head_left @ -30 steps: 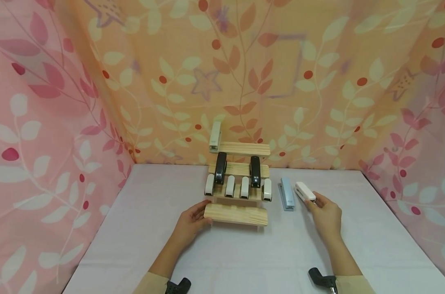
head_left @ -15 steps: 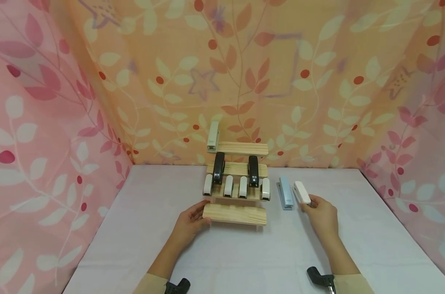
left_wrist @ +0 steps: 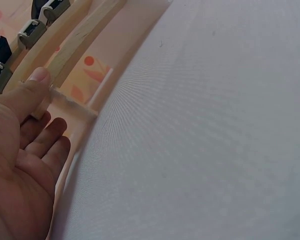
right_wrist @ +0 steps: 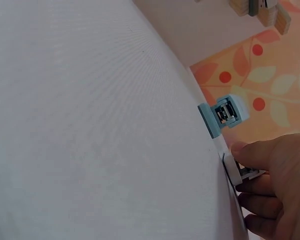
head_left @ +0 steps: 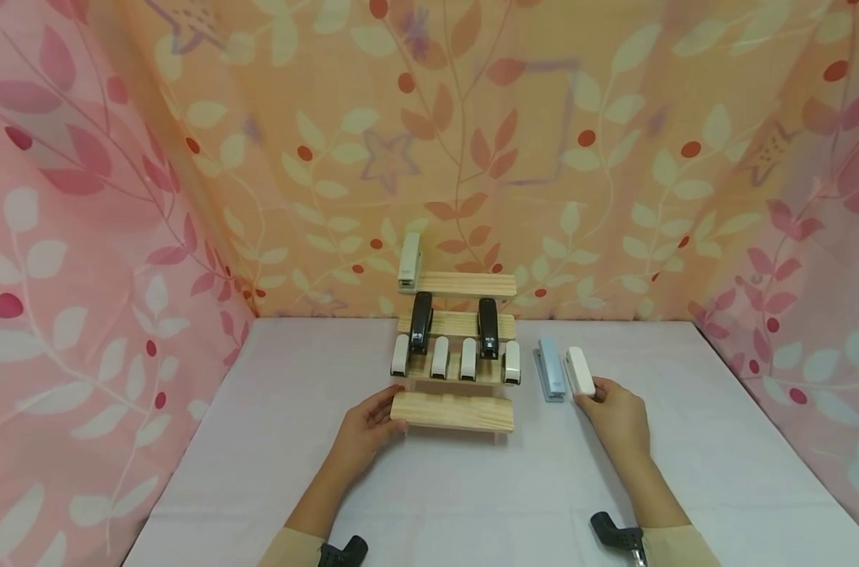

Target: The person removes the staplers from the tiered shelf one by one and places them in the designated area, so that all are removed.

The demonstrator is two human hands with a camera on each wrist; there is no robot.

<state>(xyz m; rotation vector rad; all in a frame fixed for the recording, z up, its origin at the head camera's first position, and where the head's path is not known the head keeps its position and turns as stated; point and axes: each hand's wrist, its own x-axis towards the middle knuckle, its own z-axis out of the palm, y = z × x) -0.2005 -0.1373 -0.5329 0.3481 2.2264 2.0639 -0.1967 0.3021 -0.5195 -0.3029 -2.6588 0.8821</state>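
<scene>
A tiered wooden display rack (head_left: 453, 413) stands mid-table. My left hand (head_left: 365, 433) grips the left end of its lowest shelf; in the left wrist view the thumb (left_wrist: 39, 75) lies against the wood and the fingers are behind. My right hand (head_left: 619, 417) pinches the near end of a white stapler (head_left: 579, 371) on the table. Just left of it lies a light blue stapler (head_left: 553, 370), whose front end shows in the right wrist view. Thumb and fingers partly cover the white stapler there.
Several small white staplers (head_left: 440, 358) line one shelf. Two black staplers (head_left: 420, 323) lean on the shelf above, and a pale green stapler (head_left: 410, 258) stands at the top left. Patterned curtains (head_left: 472, 157) enclose the table (head_left: 294, 370) at the back and sides.
My right hand has shifted slightly left and turned the white stapler to lie more nearly alongside the blue one. The left hand stays at the rack, and the head view has shifted a little.
</scene>
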